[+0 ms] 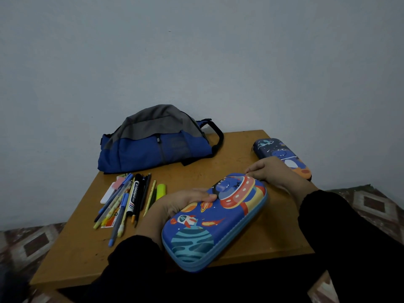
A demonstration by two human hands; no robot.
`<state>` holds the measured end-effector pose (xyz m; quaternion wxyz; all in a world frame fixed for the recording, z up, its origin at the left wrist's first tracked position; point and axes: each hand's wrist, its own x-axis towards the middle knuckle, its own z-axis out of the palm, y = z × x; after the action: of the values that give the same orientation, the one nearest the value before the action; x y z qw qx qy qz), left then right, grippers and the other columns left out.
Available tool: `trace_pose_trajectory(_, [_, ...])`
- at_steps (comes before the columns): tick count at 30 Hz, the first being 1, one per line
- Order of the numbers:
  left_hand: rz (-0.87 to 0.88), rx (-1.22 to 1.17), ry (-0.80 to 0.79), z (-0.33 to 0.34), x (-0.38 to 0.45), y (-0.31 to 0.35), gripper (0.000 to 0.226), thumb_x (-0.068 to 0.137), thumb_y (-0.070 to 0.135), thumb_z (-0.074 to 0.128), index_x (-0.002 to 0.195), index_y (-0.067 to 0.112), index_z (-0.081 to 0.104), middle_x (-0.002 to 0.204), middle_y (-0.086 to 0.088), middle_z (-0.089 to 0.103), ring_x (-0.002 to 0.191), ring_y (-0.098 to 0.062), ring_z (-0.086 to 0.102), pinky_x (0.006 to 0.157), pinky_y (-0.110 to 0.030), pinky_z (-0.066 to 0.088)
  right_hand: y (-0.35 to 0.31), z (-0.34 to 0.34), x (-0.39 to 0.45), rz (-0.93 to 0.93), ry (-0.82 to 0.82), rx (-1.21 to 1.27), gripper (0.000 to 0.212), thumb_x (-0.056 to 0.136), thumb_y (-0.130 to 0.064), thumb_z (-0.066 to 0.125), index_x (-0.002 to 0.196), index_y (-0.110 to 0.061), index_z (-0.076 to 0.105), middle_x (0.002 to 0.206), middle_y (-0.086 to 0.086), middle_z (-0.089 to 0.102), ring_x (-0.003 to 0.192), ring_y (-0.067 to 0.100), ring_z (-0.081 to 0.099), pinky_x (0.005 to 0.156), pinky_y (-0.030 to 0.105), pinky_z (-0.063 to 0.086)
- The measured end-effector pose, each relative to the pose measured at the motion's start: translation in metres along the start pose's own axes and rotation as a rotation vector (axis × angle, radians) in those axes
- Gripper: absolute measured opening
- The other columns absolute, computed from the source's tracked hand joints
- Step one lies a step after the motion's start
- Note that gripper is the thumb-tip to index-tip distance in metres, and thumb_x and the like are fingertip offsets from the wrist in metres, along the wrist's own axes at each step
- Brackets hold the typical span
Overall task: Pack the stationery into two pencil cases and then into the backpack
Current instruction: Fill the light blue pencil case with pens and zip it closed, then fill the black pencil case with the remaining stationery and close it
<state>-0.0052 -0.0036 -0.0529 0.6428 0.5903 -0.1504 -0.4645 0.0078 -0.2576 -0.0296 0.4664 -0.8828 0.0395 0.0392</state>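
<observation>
Head view: closed space-print pencil case [215,221] at table [218,169] near edge, gripped by left hand [181,204], thumb on top; right hand [273,173] pinching its far end. Pens [129,197] left of case, backpack [157,141] beyond, second pencil case [282,155] far right.

I'm holding the space-print pencil case [215,221] with both hands: left hand [181,203] gripping its side, right hand [270,171] pinching its far end.

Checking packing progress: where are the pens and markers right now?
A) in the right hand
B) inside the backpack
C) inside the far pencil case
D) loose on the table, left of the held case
D: the pens and markers lie loose on the table, left of the held case.
</observation>
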Motion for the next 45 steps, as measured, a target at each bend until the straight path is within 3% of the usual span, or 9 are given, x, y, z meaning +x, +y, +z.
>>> trace_pose_trajectory(5, [0.006,-0.044,0.100,0.002,0.007,-0.004,0.071,0.054,0.032,0.091,0.115,0.008,0.065,0.104,-0.014,0.070,0.080,-0.022,0.070,0.071,-0.033,0.059,0.008,0.009,0.004,-0.049,0.097,0.043,0.010,0.089,-0.015,0.066,0.096,-0.009,0.070,0.087,-0.001,0.067,0.076,0.006,0.061,0.058,0.015,0.050])
trace_pose_trajectory(8, [0.022,-0.071,0.330,0.014,0.015,-0.003,0.038,0.076,0.021,0.078,0.107,0.010,0.058,0.088,-0.012,0.073,0.067,-0.020,0.070,0.062,-0.031,0.060,0.017,0.016,0.008,-0.040,0.254,0.117,0.021,0.091,-0.022,0.064,0.105,-0.007,0.069,0.097,0.005,0.069,0.085,0.013,0.065,0.075,0.029,0.056])
trace_pose_trajectory(13, [0.091,-0.121,0.578,0.019,0.038,-0.009,0.049,0.077,0.025,0.077,0.114,0.012,0.049,0.093,-0.013,0.073,0.072,-0.025,0.071,0.065,-0.037,0.060,0.034,0.018,0.002,-0.004,0.397,0.284,0.025,0.096,-0.012,0.057,0.118,-0.002,0.062,0.090,0.006,0.066,0.079,0.012,0.062,0.067,0.021,0.053])
trace_pose_trajectory(19, [0.209,-0.210,0.597,0.025,0.059,-0.006,0.033,0.085,0.021,0.070,0.114,0.012,0.056,0.097,-0.014,0.073,0.078,-0.027,0.071,0.070,-0.038,0.060,0.054,0.022,-0.004,-0.033,0.544,0.131,0.021,0.096,-0.017,0.056,0.111,-0.006,0.066,0.093,0.004,0.065,0.090,0.017,0.061,0.083,0.037,0.056])
trace_pose_trajectory(23, [0.255,-0.267,0.609,0.027,0.068,-0.004,0.037,0.085,0.017,0.069,0.119,0.010,0.056,0.103,-0.015,0.072,0.083,-0.027,0.071,0.068,-0.036,0.060,0.061,0.024,-0.016,-0.271,0.666,-0.030,0.017,0.095,-0.010,0.057,0.107,-0.003,0.067,0.094,0.004,0.061,0.093,0.015,0.056,0.072,0.019,0.043])
trace_pose_trajectory(28, [0.353,-0.323,0.534,0.021,0.070,-0.008,0.041,0.085,-0.001,0.060,0.124,0.008,0.053,0.113,-0.018,0.068,0.097,-0.033,0.068,0.076,-0.040,0.059,0.077,0.018,-0.022,-0.296,0.877,-0.329,0.029,0.091,-0.019,0.064,0.118,-0.007,0.061,0.115,0.017,0.057,0.112,0.028,0.047,0.084,0.041,0.050])
trace_pose_trajectory(30, [0.387,-0.331,0.531,0.017,0.070,-0.010,0.043,0.085,-0.001,0.059,0.126,0.008,0.053,0.115,-0.018,0.067,0.098,-0.033,0.067,0.076,-0.040,0.059,0.077,0.015,-0.021,-0.121,0.876,-0.341,0.048,0.086,-0.027,0.069,0.130,-0.010,0.054,0.131,0.021,0.048,0.123,0.037,0.040,0.094,0.052,0.046])
trace_pose_trajectory(35, [0.439,-0.363,0.596,0.010,0.082,-0.011,0.035,0.090,0.006,0.060,0.124,0.010,0.055,0.108,-0.016,0.070,0.091,-0.030,0.070,0.072,-0.038,0.060,0.083,0.011,-0.004,0.107,0.781,-0.252,0.086,0.076,-0.044,0.077,0.147,-0.021,0.034,0.144,0.027,0.030,0.132,0.044,0.032,0.107,0.053,0.035])
trace_pose_trajectory(45, [0.447,-0.241,0.656,0.019,0.137,0.012,0.031,0.098,0.014,0.050,0.130,0.017,0.050,0.117,-0.013,0.065,0.100,-0.029,0.067,0.083,-0.042,0.057,0.093,0.011,0.004,0.165,0.715,-0.116,0.089,0.075,-0.040,0.078,0.149,-0.030,0.029,0.154,0.020,0.008,0.140,0.040,0.021,0.113,0.048,0.028])
